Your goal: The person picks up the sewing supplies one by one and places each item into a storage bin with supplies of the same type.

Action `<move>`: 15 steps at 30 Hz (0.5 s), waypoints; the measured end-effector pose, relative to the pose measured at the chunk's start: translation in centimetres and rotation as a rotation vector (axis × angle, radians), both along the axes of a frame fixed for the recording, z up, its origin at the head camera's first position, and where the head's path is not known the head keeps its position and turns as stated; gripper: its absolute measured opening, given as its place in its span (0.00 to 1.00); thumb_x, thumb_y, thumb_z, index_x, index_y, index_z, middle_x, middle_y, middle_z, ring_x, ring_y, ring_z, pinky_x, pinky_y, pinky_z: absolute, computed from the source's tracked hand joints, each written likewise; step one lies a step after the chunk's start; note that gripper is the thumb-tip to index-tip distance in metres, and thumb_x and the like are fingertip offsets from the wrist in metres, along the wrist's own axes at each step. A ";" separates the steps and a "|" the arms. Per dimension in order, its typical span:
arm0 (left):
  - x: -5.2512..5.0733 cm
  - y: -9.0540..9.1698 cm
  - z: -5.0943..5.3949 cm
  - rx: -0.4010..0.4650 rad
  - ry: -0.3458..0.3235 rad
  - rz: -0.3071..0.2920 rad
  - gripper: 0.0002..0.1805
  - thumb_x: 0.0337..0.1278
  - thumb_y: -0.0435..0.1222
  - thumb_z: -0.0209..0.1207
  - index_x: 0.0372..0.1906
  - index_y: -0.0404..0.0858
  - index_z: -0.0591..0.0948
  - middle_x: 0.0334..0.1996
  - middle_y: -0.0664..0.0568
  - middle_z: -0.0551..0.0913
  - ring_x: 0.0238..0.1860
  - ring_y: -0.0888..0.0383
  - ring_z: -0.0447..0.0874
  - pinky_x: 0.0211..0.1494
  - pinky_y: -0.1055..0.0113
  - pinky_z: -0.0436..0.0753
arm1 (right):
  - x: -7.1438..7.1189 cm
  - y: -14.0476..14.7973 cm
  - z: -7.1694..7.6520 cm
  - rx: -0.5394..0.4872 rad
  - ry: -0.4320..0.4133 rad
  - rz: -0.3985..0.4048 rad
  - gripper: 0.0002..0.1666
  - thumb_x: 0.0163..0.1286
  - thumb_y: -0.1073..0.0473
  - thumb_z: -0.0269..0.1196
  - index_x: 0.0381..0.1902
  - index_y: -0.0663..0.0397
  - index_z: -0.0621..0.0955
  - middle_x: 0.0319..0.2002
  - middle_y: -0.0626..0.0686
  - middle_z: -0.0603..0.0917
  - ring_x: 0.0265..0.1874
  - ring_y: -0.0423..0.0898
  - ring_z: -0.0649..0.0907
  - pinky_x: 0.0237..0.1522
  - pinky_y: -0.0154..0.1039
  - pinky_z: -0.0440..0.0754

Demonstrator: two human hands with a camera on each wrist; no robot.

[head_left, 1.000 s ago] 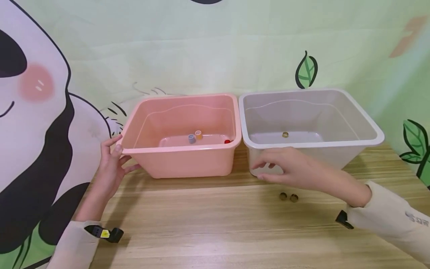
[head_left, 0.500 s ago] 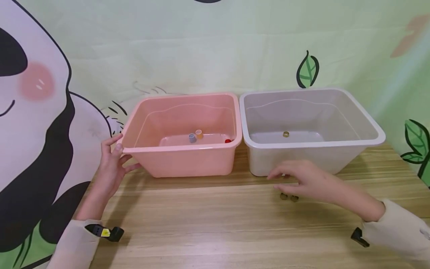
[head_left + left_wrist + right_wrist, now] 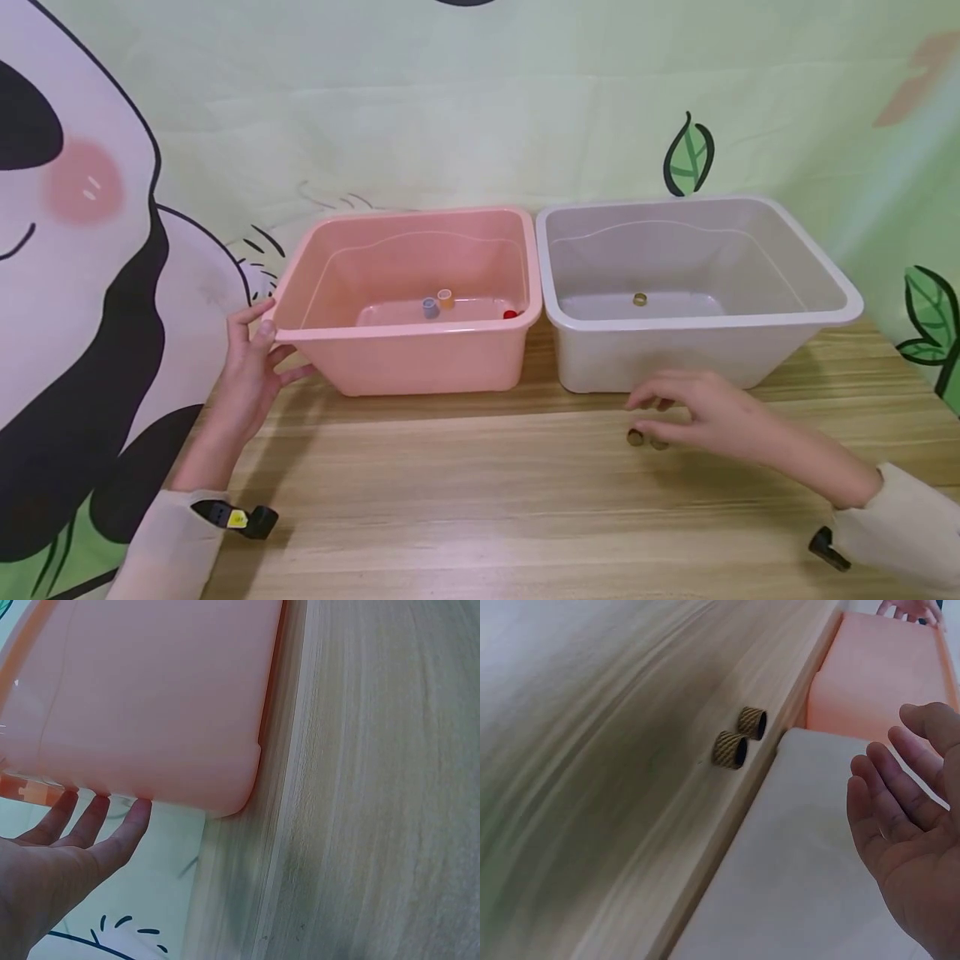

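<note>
The right hand (image 3: 705, 412), its fingers parted and empty, hangs near two gold rings (image 3: 725, 750) on the table (image 3: 450, 500) before the grey tub (image 3: 600, 358), where a clumsy brush could topple one, while the left hand (image 3: 251, 362) grips the pink tub (image 3: 431, 362).

1 ring (image 3: 659, 445) partly behind right hand (image 3: 705, 412)

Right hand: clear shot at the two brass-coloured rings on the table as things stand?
Likely yes. The right hand is close by, fingers loose and holding nothing. The rings lie on the table outside the grey bin, with nothing visible in the way.
</note>
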State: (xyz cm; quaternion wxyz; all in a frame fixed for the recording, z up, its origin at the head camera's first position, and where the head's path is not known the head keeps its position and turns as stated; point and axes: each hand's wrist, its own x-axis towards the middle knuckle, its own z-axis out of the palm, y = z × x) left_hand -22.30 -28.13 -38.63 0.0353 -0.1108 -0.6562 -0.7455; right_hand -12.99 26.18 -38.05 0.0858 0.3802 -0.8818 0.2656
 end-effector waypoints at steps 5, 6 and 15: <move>0.0 0.0 0.0 -0.012 0.001 0.001 0.20 0.81 0.44 0.45 0.69 0.54 0.57 0.70 0.49 0.62 0.55 0.56 0.81 0.46 0.58 0.88 | 0.0 1.0 -1.0 -0.020 0.037 0.008 0.19 0.56 0.66 0.76 0.45 0.45 0.86 0.41 0.40 0.87 0.36 0.39 0.86 0.38 0.34 0.86; 0.0 0.0 0.0 -0.012 0.002 0.002 0.20 0.81 0.44 0.45 0.69 0.54 0.57 0.70 0.49 0.62 0.55 0.56 0.81 0.46 0.58 0.88 | 0.0 1.2 -1.2 -0.022 0.041 0.009 0.20 0.55 0.66 0.76 0.45 0.46 0.86 0.40 0.41 0.87 0.35 0.38 0.86 0.38 0.34 0.86; 0.0 0.0 -0.2 -0.051 -0.004 0.019 0.22 0.80 0.45 0.46 0.70 0.54 0.56 0.72 0.47 0.60 0.57 0.56 0.81 0.46 0.58 0.88 | 0.2 2.7 -2.9 0.018 0.082 -0.013 0.21 0.54 0.62 0.78 0.47 0.46 0.85 0.43 0.40 0.87 0.40 0.38 0.85 0.42 0.37 0.86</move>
